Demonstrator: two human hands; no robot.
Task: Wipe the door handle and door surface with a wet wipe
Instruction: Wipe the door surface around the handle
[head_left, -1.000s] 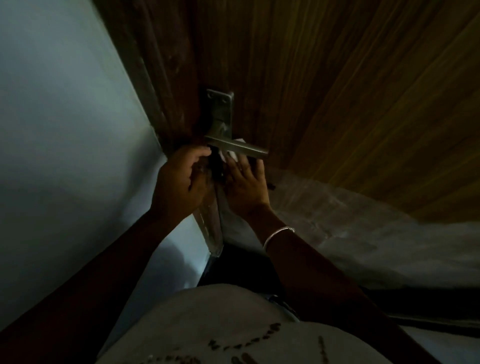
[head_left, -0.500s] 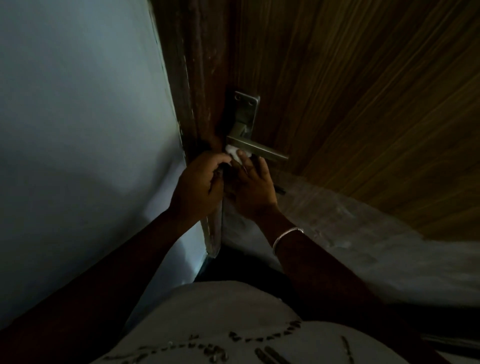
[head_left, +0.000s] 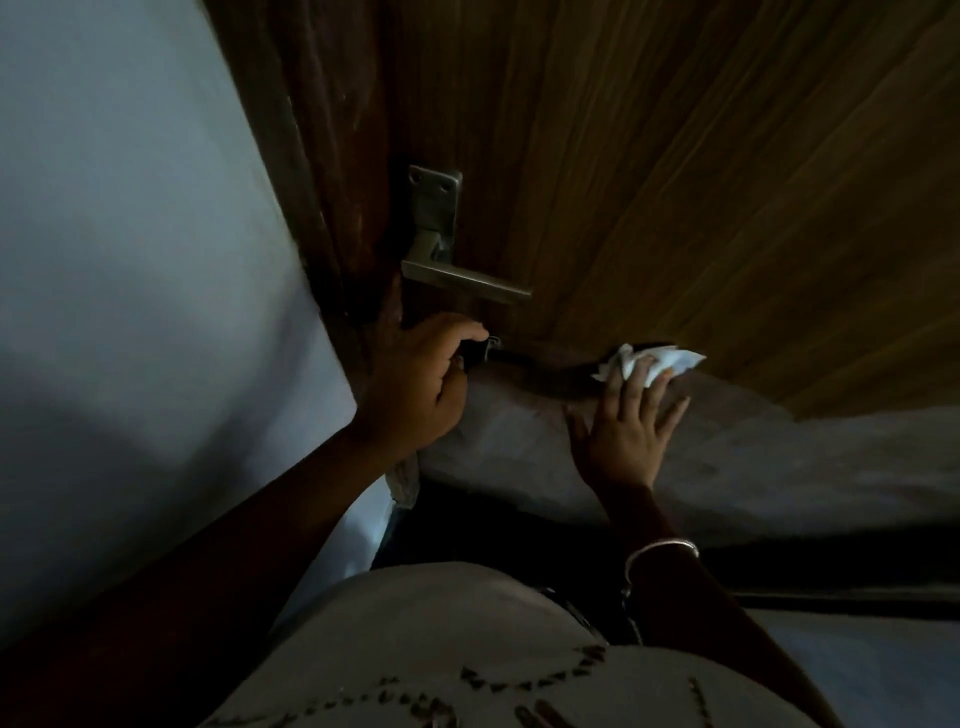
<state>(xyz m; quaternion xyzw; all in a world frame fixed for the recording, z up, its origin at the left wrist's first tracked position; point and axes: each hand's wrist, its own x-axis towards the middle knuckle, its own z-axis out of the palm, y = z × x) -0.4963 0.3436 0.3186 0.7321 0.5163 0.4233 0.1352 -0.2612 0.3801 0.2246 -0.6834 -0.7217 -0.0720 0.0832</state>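
I am reading no text, label, brand or number anywhere in this dim view. The dark marks on the pale garment (head_left: 415, 623) are looking like stitched ornament, not letters. The metal door handle (head_left: 467, 283) and the wet wipe (head_left: 685, 359) are showing no legible print.

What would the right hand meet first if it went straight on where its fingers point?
Beyond the wet wipe it presses, the right hand would likely meet only bare door; the handle sits leftward.
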